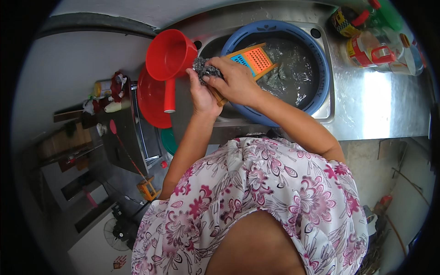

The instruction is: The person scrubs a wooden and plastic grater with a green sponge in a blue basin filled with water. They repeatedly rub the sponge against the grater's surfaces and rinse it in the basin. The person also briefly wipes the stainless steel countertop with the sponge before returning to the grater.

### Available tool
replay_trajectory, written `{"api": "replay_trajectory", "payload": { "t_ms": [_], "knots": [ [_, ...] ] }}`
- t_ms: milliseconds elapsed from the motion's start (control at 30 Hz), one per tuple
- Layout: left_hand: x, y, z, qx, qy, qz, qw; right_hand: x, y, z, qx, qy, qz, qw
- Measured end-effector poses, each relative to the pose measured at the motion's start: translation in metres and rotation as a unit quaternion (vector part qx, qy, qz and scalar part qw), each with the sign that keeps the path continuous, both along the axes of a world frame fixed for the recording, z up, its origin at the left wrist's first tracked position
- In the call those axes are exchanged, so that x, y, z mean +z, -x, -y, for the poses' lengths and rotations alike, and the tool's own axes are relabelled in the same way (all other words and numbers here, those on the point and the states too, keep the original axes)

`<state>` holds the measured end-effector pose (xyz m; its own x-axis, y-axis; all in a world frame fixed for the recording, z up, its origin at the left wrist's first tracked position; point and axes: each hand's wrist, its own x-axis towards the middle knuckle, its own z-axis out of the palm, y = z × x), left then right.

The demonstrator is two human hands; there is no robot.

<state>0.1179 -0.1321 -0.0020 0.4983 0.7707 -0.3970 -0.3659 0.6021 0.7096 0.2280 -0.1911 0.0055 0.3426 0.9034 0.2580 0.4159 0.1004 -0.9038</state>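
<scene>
My left hand (205, 98) grips the near left end of a wooden-framed grater (256, 59) with an orange and a blue grating panel. A dark grey mesh scouring pad (205, 71) is in my right hand (237, 79), pressed at that same end of the grater. The grater's far end reaches over a blue plastic basin (323, 77) of cloudy water, which sits in a stainless steel sink (330, 103). Part of the frame is hidden under my fingers.
A red plastic dipper (169, 96) is left of my hands, above a larger red basin (147, 99). Several plastic bottles and jugs (364, 50) stand at the right back of the steel counter (354, 103). A green basin (168, 141) shows below the counter's left end.
</scene>
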Motion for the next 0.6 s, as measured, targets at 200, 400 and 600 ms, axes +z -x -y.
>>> {"api": "replay_trajectory", "payload": {
  "t_ms": [200,400,600],
  "knots": [
    [0.006,-0.001,-0.010,-0.025,-0.022,-0.032,0.999,0.006,-0.001,0.037,0.112,0.065,0.055,0.990],
    [0.007,-0.009,-0.010,-0.046,0.010,-0.007,0.999,0.009,-0.006,-0.001,-0.006,0.066,0.050,0.997],
    [0.012,-0.001,-0.017,-0.115,-0.045,-0.078,0.989,-0.019,-0.014,0.054,0.051,0.058,0.047,0.996]
  ]
}}
